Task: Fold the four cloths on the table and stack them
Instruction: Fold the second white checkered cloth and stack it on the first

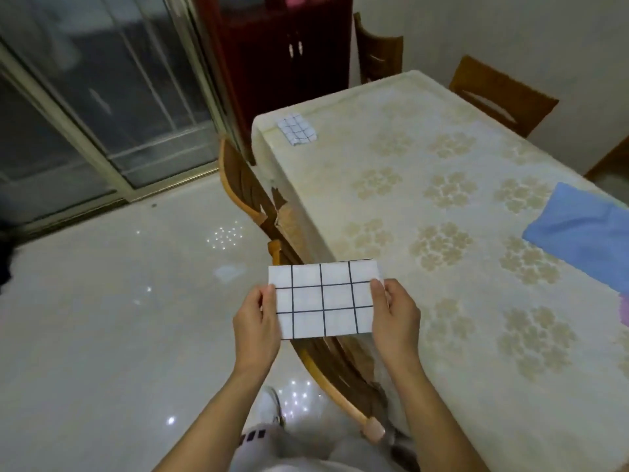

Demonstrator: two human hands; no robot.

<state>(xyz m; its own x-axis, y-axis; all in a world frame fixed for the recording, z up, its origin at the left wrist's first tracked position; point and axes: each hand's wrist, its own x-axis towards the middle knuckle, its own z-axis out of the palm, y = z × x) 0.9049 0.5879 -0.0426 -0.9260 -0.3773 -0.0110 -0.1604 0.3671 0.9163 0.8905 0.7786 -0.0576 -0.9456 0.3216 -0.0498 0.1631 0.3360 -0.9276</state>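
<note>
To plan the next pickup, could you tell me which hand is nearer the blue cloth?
Right. The right hand grips the checked cloth on the side toward the blue cloth; the left hand grips the far side.

The counter (425, 206) lies bare across its middle, between a small checked cloth (296, 129) at the far left corner and a blue cloth (585, 229) at the right edge. Wooden chairs (245, 185) crowd its left side.

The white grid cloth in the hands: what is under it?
Under the white grid cloth, held up by both hands, a wooden chair and the table edge show. Its underside stays hidden.
</note>
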